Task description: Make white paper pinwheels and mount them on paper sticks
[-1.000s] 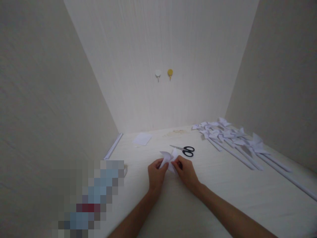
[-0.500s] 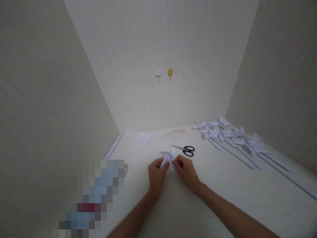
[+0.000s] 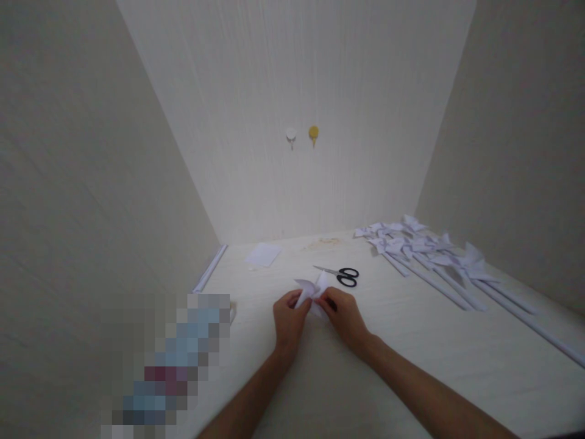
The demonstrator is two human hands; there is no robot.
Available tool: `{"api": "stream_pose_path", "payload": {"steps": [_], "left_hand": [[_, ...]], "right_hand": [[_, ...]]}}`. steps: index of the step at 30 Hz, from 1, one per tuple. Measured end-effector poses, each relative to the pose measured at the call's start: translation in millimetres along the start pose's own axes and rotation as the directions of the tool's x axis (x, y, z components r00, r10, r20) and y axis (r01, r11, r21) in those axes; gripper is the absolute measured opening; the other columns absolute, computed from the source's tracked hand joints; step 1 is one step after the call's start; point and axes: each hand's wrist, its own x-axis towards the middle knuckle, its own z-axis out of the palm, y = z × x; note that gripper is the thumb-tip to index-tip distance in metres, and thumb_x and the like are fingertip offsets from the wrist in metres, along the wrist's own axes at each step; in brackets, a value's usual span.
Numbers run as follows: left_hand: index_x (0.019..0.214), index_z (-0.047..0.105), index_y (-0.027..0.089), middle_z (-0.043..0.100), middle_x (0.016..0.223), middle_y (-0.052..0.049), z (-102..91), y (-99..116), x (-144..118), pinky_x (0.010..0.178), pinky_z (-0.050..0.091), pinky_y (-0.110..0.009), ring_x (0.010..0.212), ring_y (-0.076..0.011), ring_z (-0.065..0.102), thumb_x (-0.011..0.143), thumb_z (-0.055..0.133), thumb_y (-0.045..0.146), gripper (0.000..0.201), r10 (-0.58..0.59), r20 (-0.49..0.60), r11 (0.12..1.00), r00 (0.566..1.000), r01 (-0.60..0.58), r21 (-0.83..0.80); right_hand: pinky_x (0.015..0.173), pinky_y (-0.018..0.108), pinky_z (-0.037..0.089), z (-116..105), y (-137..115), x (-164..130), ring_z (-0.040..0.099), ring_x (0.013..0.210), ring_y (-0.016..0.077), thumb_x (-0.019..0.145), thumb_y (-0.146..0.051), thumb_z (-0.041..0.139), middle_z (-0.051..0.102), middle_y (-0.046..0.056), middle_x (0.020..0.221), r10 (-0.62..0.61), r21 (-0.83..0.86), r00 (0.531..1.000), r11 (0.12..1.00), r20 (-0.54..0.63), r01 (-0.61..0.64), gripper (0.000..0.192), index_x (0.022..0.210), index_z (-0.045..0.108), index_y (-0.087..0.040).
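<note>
Between my two hands is a white paper pinwheel [image 3: 307, 286], its blades curled and raised toward the middle. My left hand [image 3: 289, 314] pinches it from the left, the thumb near its centre. From the right, my right hand [image 3: 342, 310] grips a folded part close to the centre with thumb and forefinger. The fingertips hide part of the paper. Just beyond my right hand lies a pair of scissors [image 3: 347, 277] with black handles, the blades pointing left.
Several paper pinwheels [image 3: 414, 247] with rolled paper sticks [image 3: 443, 289] lie in a heap at the right. A square paper sheet [image 3: 264, 255] rests at the back left. A paper roll [image 3: 209, 268] lies along the left wall. A blurred-out object [image 3: 183, 347] stands at the left front.
One more blade of the pinwheel now bends toward the centre under my right fingers. Both hands stay in nearly the same place.
</note>
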Motion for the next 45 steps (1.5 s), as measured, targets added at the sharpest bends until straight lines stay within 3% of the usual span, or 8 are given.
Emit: {"api": "stream_pose_path", "payload": {"steps": [5,9,14,25,31,36,45], "left_hand": [[0.07,0.064,0.012,0.067,0.07,-0.005,-1.0,-2,1,0.061,0.046,-0.025,0.066,-0.0184,0.061,0.053,0.06,0.014,0.017,0.012,0.004,1.0,1.0,-0.012,0.006],[0.071,0.064,0.011,0.067,0.072,-0.006,-0.9,-1,-1,0.061,0.047,-0.025,0.067,-0.0188,0.061,0.055,0.06,0.016,0.017,0.025,0.036,0.999,0.999,-0.026,0.026],[0.071,0.064,0.011,0.067,0.072,-0.005,0.8,1,-4,0.063,0.046,-0.026,0.068,-0.0187,0.061,0.055,0.059,0.015,0.017,0.037,0.043,0.997,0.998,-0.04,0.067],[0.071,0.063,0.011,0.067,0.072,-0.005,-1.9,-4,1,0.063,0.046,-0.026,0.068,-0.0183,0.061,0.057,0.057,0.014,0.016,0.055,0.044,0.996,0.998,-0.058,0.068],[0.072,0.064,0.01,0.067,0.072,-0.006,-0.8,-2,-1,0.063,0.046,-0.026,0.068,-0.0185,0.061,0.057,0.058,0.015,0.017,0.054,0.059,0.996,0.997,-0.058,0.066],[0.071,0.064,0.01,0.067,0.071,-0.006,-0.9,-1,-3,0.063,0.046,-0.026,0.067,-0.0178,0.061,0.056,0.058,0.015,0.016,0.057,0.057,0.995,0.997,-0.061,0.079],[0.071,0.063,0.011,0.067,0.071,-0.005,-2.5,-4,-1,0.062,0.046,-0.025,0.067,-0.0177,0.061,0.057,0.058,0.015,0.016,0.073,0.032,0.993,0.997,-0.076,0.093]], "right_hand": [[0.047,0.019,0.031,0,1,0,0.045,0.049,0.0099,0.078,-0.029,0.044,0.053,0.0,0.053,0.0,-0.014,1.0,1.0,0.014,0.0,0.025,0.057,0.051,-0.016],[0.043,0.021,0.024,2,2,0,0.043,0.042,0.0101,0.081,-0.033,0.038,0.052,0.0,0.046,0.042,-0.213,0.998,0.976,0.044,-0.032,0.037,0.049,0.046,-0.017],[0.043,0.023,0.02,2,-3,-1,0.047,0.045,0.012,0.084,-0.027,0.033,0.056,0.002,0.052,0.049,-0.389,0.999,0.92,0.019,-0.038,0.03,0.06,0.048,-0.018],[0.054,0.02,0.033,-1,-2,0,0.049,0.059,0.0119,0.081,-0.025,0.04,0.055,0.001,0.064,-0.011,-0.054,0.998,0.998,0.066,0.014,0.017,0.067,0.047,-0.017],[0.046,0.022,0.024,-2,-6,0,0.047,0.048,0.0115,0.082,-0.034,0.036,0.055,0.001,0.053,0.092,-0.261,0.992,0.963,0.083,-0.067,0.032,0.057,0.048,-0.018],[0.045,0.023,0.02,-2,-9,1,0.05,0.049,0.0124,0.085,-0.029,0.029,0.059,0.002,0.057,0.138,-0.392,0.985,0.916,0.107,-0.086,0.031,0.065,0.05,-0.018],[0.051,0.02,0.029,-4,-8,-1,0.047,0.056,0.0117,0.081,-0.022,0.034,0.052,0.0,0.061,-0.002,-0.191,0.997,0.981,0.073,0.016,0.02,0.066,0.046,-0.018]]}}
